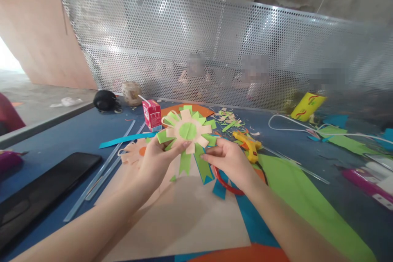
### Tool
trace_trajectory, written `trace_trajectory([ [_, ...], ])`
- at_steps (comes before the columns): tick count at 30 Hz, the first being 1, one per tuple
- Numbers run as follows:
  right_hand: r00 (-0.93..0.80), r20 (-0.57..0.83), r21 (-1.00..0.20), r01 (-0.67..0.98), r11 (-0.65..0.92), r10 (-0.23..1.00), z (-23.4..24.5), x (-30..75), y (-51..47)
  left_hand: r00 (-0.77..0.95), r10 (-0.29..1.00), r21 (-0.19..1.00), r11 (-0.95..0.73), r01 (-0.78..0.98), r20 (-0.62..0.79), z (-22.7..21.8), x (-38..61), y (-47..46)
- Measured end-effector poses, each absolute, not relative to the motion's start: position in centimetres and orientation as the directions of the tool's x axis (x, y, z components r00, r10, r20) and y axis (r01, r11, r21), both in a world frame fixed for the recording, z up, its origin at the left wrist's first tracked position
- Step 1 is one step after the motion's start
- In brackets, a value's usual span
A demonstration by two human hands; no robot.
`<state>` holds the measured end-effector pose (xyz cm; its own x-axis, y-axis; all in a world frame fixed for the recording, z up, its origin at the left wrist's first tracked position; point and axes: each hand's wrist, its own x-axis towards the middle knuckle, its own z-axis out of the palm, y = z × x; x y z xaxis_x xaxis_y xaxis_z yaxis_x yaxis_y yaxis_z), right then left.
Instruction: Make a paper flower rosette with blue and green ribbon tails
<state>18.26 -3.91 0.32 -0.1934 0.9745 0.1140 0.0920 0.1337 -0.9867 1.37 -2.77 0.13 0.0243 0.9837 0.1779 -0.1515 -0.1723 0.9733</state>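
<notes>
A green and peach rosette, made of cut strips with a round green centre, is held up over the peach sheet. My left hand grips its left and lower edge, the thumb resting near a lower peach strip. At its right side my right hand pinches a hanging tail that is green with a blue edge. A second green tail hangs between the hands. Partly hidden behind my left hand lies a peach rosette with an orange centre. Just beyond my right hand is a yellow glue gun.
Clear glue sticks and a black phone lie left. A pink drink carton stands behind the rosette, with paper scraps to its right. Green sheet and white cable are right. Perforated metal screen closes the back.
</notes>
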Motion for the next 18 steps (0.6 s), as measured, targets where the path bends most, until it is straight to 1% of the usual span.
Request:
trace_trajectory([
  [4, -0.196, 0.112, -0.986, 0.097, 0.133, 0.974, 0.41, 18.35, -3.92, 0.04, 0.989, 0.97, -0.132, -0.205, 0.143, 0.0, 1.24, -2.67],
  [9, -0.199, 0.113, -0.986, 0.101, 0.134, 0.974, 0.49, 18.19, -4.06, 0.053, 0.986, 0.971, -0.144, -0.192, 0.157, -0.04, 1.02, -2.66],
  [13, -0.194, 0.108, -0.984, 0.12, 0.133, 0.975, 0.25, 18.17, -4.01, -0.002, 0.986, 0.967, -0.161, -0.198, 0.164, -0.13, 0.93, -2.5],
  [18, -0.246, 0.142, -0.983, 0.077, 0.165, 0.959, 0.11, 18.27, -3.89, -0.013, 0.984, 0.957, -0.177, -0.23, 0.179, -0.14, 0.98, -2.32],
])
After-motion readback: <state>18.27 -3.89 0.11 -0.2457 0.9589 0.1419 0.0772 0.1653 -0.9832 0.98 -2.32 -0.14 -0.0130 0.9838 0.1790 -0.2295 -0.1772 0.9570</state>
